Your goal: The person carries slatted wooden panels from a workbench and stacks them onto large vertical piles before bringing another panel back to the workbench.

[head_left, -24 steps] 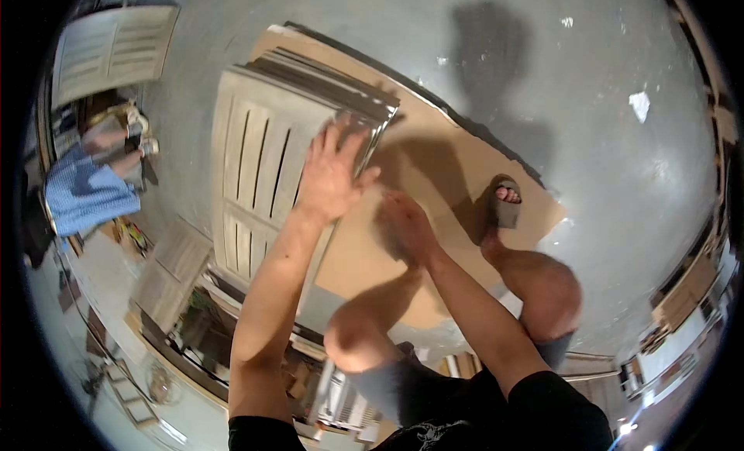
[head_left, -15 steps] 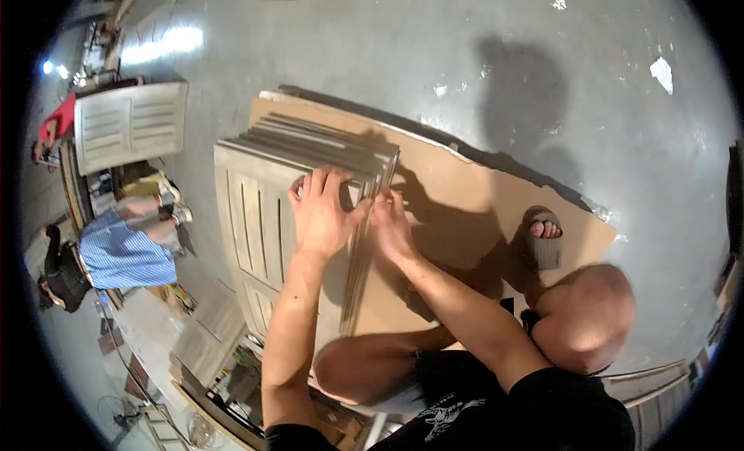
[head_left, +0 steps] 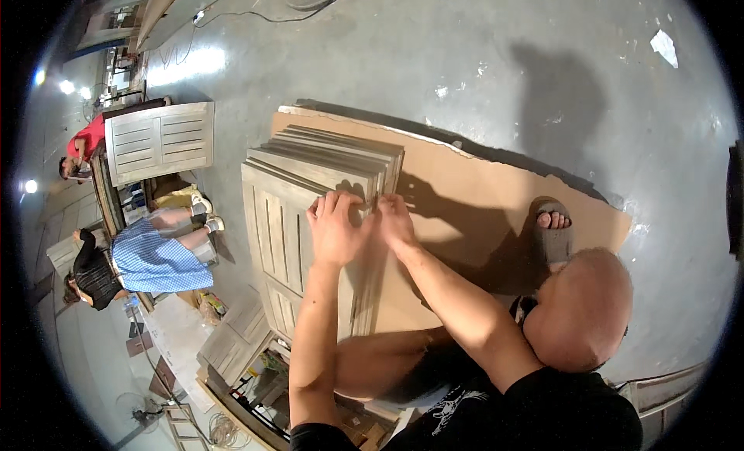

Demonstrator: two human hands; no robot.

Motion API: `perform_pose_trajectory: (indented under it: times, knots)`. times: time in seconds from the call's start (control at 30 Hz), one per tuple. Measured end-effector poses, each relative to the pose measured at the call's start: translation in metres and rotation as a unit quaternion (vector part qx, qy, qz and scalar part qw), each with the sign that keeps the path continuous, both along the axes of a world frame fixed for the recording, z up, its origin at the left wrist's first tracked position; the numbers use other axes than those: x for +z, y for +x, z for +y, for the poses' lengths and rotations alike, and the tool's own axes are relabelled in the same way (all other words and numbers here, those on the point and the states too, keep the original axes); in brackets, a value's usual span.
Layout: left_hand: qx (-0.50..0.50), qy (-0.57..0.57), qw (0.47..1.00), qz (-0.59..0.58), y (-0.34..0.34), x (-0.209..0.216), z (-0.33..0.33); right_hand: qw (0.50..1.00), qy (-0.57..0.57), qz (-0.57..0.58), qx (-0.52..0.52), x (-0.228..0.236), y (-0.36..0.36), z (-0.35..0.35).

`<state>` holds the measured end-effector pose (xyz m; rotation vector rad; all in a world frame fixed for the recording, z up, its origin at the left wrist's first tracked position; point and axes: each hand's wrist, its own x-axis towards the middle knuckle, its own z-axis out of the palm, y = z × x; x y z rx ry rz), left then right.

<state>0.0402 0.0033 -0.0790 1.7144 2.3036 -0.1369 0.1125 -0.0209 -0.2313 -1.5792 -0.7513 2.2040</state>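
Note:
Several grey-brown wooden panels with slatted fronts [head_left: 275, 226] stand on edge in a leaning stack. My left hand [head_left: 335, 230] is closed over the top edge of the front panels near their right corner, its thumb toward my other hand. Beside it, my right hand [head_left: 395, 222] has its fingers curled against the corner edges of the stack. How many panels each hand grips is hidden by the fingers. Toward the left, a narrow gap parts the front panel from those behind.
Brown cardboard [head_left: 465, 195] lies under the stack, on a grey floor [head_left: 403, 56]. My sandalled foot [head_left: 554, 230] rests on its right part. At left are a person in a blue checked garment [head_left: 159, 257], a person in red [head_left: 89, 137] and a pale slatted panel [head_left: 160, 143].
The view has shifted, so the scene sits farther right and lower. A gap near the front panel's top edge looks wider. Both hands stay at the stack's corner.

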Motion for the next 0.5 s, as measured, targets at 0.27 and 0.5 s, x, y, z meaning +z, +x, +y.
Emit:
perform_pose_trajectory:
  times: [0.27, 0.5]
  knots:
    - [-0.023, 0.010, 0.999, 0.036, -0.007, -0.016, 0.032, 0.997, -0.046, 0.049, -0.026, 0.010, 0.004, -0.003]
    - [0.000, -0.048, 0.999, 0.015, 0.001, -0.016, 0.046, 0.997, -0.036, 0.049, -0.053, -0.006, 0.004, -0.010]
